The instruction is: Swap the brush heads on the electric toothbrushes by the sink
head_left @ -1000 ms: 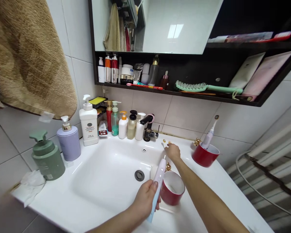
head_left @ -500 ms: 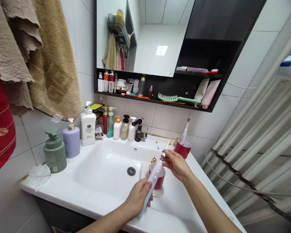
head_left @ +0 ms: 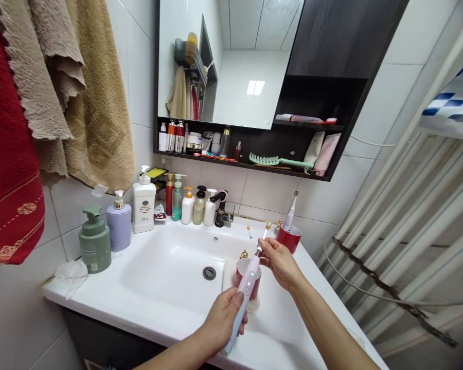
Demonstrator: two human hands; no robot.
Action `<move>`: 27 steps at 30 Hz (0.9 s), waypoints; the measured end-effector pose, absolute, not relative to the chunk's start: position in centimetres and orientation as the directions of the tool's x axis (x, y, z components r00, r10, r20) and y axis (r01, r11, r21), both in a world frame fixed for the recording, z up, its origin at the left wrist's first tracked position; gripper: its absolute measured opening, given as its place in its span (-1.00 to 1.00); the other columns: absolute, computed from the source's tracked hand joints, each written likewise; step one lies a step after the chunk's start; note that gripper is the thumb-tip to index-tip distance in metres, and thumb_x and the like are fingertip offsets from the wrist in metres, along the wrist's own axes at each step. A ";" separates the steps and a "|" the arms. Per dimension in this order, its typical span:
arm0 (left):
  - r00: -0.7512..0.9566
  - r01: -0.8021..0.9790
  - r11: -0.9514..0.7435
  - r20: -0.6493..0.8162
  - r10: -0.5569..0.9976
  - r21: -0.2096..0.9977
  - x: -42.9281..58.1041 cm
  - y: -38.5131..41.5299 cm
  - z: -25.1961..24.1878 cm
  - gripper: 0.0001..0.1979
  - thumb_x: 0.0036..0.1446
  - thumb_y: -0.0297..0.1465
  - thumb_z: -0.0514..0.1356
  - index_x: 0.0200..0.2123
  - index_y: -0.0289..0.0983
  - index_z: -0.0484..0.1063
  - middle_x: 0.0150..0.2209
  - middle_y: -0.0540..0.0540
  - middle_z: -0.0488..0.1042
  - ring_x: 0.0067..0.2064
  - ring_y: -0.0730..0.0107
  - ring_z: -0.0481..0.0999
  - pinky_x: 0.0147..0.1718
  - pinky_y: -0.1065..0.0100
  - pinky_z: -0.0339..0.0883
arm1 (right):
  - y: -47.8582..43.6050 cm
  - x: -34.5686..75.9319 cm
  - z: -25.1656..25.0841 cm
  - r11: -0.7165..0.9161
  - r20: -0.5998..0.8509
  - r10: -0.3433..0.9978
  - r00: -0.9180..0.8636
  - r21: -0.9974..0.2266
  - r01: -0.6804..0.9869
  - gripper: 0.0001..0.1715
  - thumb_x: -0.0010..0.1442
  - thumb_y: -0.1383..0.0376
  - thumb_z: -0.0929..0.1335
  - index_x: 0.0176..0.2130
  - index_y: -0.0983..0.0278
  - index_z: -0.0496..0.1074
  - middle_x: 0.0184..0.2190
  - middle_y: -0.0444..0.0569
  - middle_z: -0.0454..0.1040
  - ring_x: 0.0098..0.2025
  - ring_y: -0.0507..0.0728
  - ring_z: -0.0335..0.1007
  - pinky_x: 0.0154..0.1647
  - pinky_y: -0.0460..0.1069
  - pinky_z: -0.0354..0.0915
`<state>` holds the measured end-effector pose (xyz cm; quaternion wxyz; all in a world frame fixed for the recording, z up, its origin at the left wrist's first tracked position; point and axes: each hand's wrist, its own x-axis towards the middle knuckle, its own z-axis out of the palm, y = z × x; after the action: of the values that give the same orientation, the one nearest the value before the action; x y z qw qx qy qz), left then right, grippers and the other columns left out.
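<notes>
My left hand (head_left: 226, 319) is wrapped around the pink-to-blue handle of an electric toothbrush (head_left: 247, 281), which slants up to the right over the sink. The fingertips of my right hand (head_left: 280, 261) pinch the white base of a brush head (head_left: 267, 227) at the handle's top. A short stretch of dark metal shaft shows between head and handle. Behind the handle stands a red cup (head_left: 255, 288), partly covered by it. Another red cup (head_left: 289, 239) at the sink's back right corner holds a second electric toothbrush (head_left: 290, 216). A small loose brush head (head_left: 249, 232) lies on the back rim.
The white sink (head_left: 165, 288) has a black faucet (head_left: 220, 210) at the back. Several pump bottles, among them a green one (head_left: 94, 241), line its left and back. A mirror cabinet (head_left: 216, 163) hangs above, towels (head_left: 100, 103) at left, a radiator (head_left: 389, 216) at right.
The brush head has turned: its bristles pointed right and now face more toward me. Both hands keep their hold on the toothbrush. The camera view has shifted slightly left.
</notes>
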<state>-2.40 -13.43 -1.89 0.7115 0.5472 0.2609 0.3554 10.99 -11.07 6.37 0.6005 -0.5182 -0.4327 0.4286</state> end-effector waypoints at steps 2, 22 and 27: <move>0.601 -0.230 0.160 0.010 0.799 0.960 -2.3 -13.5 -1.9 -0.58 -0.17 -0.04 -0.09 -0.51 -0.33 0.12 -0.68 0.09 0.19 -0.73 0.68 0.14 -0.73 0.55 -0.04 | -11.1 10.8 6.4 0.100 0.081 0.963 0.255 -0.993 -0.062 -0.70 -0.23 0.17 0.32 -0.66 0.31 0.14 -0.72 -0.23 0.18 -0.65 -0.09 0.12 -0.63 -0.15 0.14; 0.642 -0.271 0.304 -0.063 0.764 0.913 -2.2 -13.7 -0.4 -0.53 -0.23 0.03 -0.10 -0.50 -0.31 0.10 -0.68 0.09 0.19 -0.72 0.66 0.14 -0.72 0.53 -0.04 | -11.3 9.8 6.1 0.109 0.091 0.962 0.256 -0.993 -0.055 -0.69 -0.22 0.15 0.30 -0.66 0.30 0.11 -0.74 -0.28 0.06 -0.69 -0.11 0.07 -0.62 -0.15 0.12; 0.653 -0.275 0.327 -0.074 0.754 0.904 -1.9 -13.6 -0.4 -0.53 -0.23 0.02 -0.10 -0.49 -0.31 0.11 -0.69 0.09 0.18 -0.73 0.66 0.13 -0.72 0.52 -0.04 | -10.8 10.0 5.8 0.127 0.108 0.953 0.283 -0.991 -0.048 -0.68 -0.23 0.13 0.30 -0.67 0.29 0.12 -0.75 -0.28 0.05 -0.70 -0.12 0.02 -0.66 -0.16 0.09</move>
<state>-1.90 -13.60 -0.44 0.7746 0.4759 0.2516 0.3319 10.03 -10.83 5.78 0.6105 -0.5183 -0.4366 0.4099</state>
